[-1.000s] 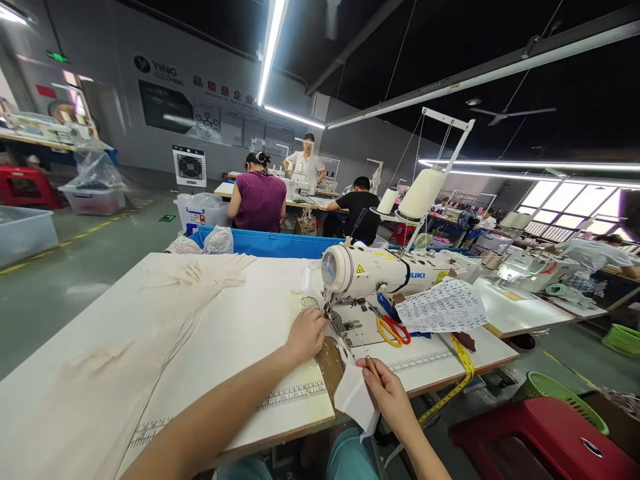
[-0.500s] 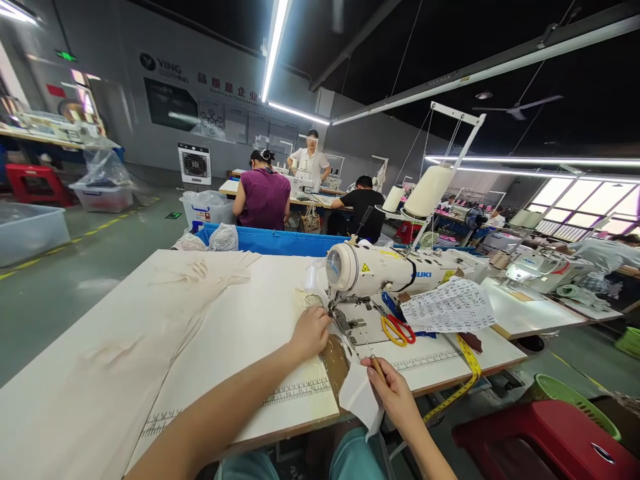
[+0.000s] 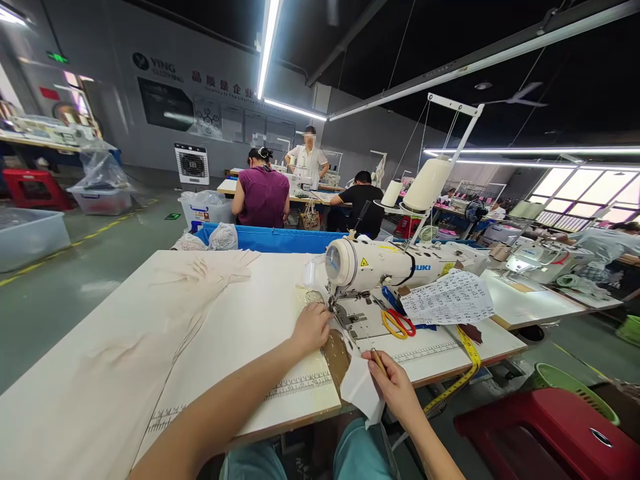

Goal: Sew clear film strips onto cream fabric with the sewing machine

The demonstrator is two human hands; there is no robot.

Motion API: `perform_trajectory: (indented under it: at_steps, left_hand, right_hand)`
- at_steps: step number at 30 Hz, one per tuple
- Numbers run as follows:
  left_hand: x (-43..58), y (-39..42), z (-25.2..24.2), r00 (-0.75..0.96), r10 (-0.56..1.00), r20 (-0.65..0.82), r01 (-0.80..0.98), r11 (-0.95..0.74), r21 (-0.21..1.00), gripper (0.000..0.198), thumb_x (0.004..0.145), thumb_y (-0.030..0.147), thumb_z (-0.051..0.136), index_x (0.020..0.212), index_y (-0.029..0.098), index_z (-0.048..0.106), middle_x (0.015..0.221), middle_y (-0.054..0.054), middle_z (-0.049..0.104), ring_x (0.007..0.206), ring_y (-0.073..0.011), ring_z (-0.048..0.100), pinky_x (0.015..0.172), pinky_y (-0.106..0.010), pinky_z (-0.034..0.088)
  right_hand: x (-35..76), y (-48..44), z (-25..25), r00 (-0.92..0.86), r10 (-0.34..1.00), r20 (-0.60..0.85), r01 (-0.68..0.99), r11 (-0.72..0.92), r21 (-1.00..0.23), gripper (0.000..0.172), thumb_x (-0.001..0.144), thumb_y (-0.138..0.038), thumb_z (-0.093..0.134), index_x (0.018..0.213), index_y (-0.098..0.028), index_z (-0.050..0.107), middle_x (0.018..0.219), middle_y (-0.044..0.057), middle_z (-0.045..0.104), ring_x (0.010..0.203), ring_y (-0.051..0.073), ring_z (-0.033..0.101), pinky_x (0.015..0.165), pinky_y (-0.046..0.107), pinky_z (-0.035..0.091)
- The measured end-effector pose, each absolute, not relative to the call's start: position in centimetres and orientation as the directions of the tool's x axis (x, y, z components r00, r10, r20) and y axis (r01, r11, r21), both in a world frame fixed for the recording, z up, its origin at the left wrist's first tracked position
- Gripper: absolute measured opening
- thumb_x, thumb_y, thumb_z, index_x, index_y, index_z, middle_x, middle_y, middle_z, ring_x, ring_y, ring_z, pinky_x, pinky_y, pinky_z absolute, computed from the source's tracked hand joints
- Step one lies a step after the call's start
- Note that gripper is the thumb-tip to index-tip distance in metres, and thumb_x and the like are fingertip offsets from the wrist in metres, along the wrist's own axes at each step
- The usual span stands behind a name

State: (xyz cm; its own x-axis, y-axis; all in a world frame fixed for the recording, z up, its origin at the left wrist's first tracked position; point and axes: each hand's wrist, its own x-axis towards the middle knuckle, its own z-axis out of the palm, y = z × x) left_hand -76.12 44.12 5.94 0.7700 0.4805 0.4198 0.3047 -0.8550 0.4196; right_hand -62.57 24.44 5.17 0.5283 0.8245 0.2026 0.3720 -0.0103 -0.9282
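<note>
A white sewing machine [image 3: 383, 263] stands on the table, its needle area beside my left hand [image 3: 311, 328]. The fingers of that hand are bent and pressed together close to the presser foot; whatever lies under them is hidden. My right hand [image 3: 393, 381] is closed around the wooden handle of an awl [image 3: 379, 361], its thin metal point directed at the machine. Between that thumb and fingers passes a piece of white fabric [image 3: 361, 387], which hangs over the table's front edge and runs up toward the needle.
Yellow-and-red-handled scissors [image 3: 399, 325] and a handwritten sheet [image 3: 447, 300] lie by the machine. A yellow tape measure [image 3: 467, 363] droops off the edge. Sheer beige fabric [image 3: 115, 360] covers the table's left. A red stool [image 3: 550, 427] stands at right; people sit beyond the blue cloth [image 3: 280, 238].
The camera view has shifted slightly. Both hands keep nearly the same places at the machine, and the awl and white fabric have barely moved.
</note>
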Motion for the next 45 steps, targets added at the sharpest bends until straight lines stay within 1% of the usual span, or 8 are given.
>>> perform_trajectory:
  at_steps: [7, 14, 22, 28, 33, 37, 45]
  left_hand:
    - [-76.17, 44.01, 6.05, 0.765, 0.485, 0.424, 0.302, -0.852, 0.428, 0.034, 0.082, 0.007, 0.048, 0.106, 0.017, 0.069, 0.105, -0.009, 0.064, 0.108, -0.0267, 0.055, 0.093, -0.043, 0.048]
    - [-76.17, 43.83, 6.15, 0.751, 0.483, 0.451, 0.305, -0.859, 0.412, 0.034, 0.079, 0.006, 0.049, 0.104, 0.016, 0.069, 0.103, -0.009, 0.065, 0.105, -0.0267, 0.056, 0.09, -0.043, 0.049]
    - [-76.2, 43.94, 6.02, 0.758, 0.472, 0.449, 0.291, -0.862, 0.415, 0.034, 0.08, 0.005, 0.049, 0.105, 0.016, 0.069, 0.104, -0.009, 0.065, 0.106, -0.0268, 0.055, 0.09, -0.043, 0.048]
    - [-76.14, 44.23, 5.75, 0.769, 0.463, 0.44, 0.279, -0.863, 0.421, 0.033, 0.082, 0.007, 0.048, 0.104, 0.018, 0.069, 0.105, -0.009, 0.064, 0.108, -0.0266, 0.054, 0.09, -0.042, 0.048]
    - [-76.16, 44.26, 5.72, 0.766, 0.462, 0.446, 0.273, -0.863, 0.425, 0.031, 0.082, 0.007, 0.049, 0.104, 0.017, 0.068, 0.104, -0.009, 0.064, 0.108, -0.0269, 0.054, 0.092, -0.044, 0.048]
    - [-76.22, 44.09, 5.88, 0.766, 0.467, 0.442, 0.279, -0.861, 0.425, 0.031, 0.082, 0.008, 0.049, 0.104, 0.017, 0.069, 0.105, -0.009, 0.064, 0.108, -0.0265, 0.054, 0.092, -0.043, 0.047]
    - [-76.26, 44.05, 5.9, 0.771, 0.472, 0.427, 0.289, -0.857, 0.426, 0.032, 0.082, 0.008, 0.048, 0.105, 0.017, 0.068, 0.106, -0.009, 0.064, 0.109, -0.0267, 0.054, 0.092, -0.043, 0.047]
  right_hand:
    - [-62.41, 24.51, 4.75, 0.527, 0.826, 0.201, 0.374, -0.013, -0.927, 0.051, 0.075, -0.067, 0.064, 0.088, -0.019, 0.072, 0.085, 0.007, 0.071, 0.083, 0.026, 0.063, 0.075, 0.033, 0.049]
    - [-62.43, 24.65, 4.86, 0.511, 0.828, 0.231, 0.397, 0.011, -0.918, 0.053, 0.076, -0.068, 0.062, 0.087, -0.018, 0.072, 0.083, 0.008, 0.071, 0.079, 0.026, 0.064, 0.072, 0.033, 0.05]
    - [-62.49, 24.69, 4.86, 0.521, 0.822, 0.231, 0.391, 0.011, -0.92, 0.05, 0.075, -0.066, 0.063, 0.087, -0.018, 0.072, 0.081, 0.006, 0.07, 0.077, 0.025, 0.062, 0.072, 0.032, 0.049]
    - [-62.63, 24.63, 4.79, 0.54, 0.813, 0.22, 0.377, 0.001, -0.926, 0.047, 0.075, -0.064, 0.065, 0.089, -0.019, 0.072, 0.084, 0.007, 0.071, 0.08, 0.026, 0.062, 0.074, 0.033, 0.049]
    - [-62.55, 24.59, 4.75, 0.539, 0.816, 0.206, 0.385, -0.021, -0.923, 0.048, 0.075, -0.064, 0.064, 0.089, -0.018, 0.072, 0.08, 0.006, 0.069, 0.075, 0.024, 0.06, 0.068, 0.031, 0.047]
    - [-62.36, 24.63, 4.73, 0.535, 0.82, 0.202, 0.39, -0.028, -0.92, 0.049, 0.075, -0.065, 0.064, 0.089, -0.018, 0.071, 0.082, 0.006, 0.069, 0.079, 0.025, 0.06, 0.072, 0.031, 0.047]
    - [-62.48, 24.63, 4.85, 0.535, 0.819, 0.206, 0.386, -0.021, -0.922, 0.052, 0.074, -0.068, 0.064, 0.086, -0.018, 0.071, 0.081, 0.007, 0.07, 0.08, 0.026, 0.061, 0.073, 0.032, 0.048]
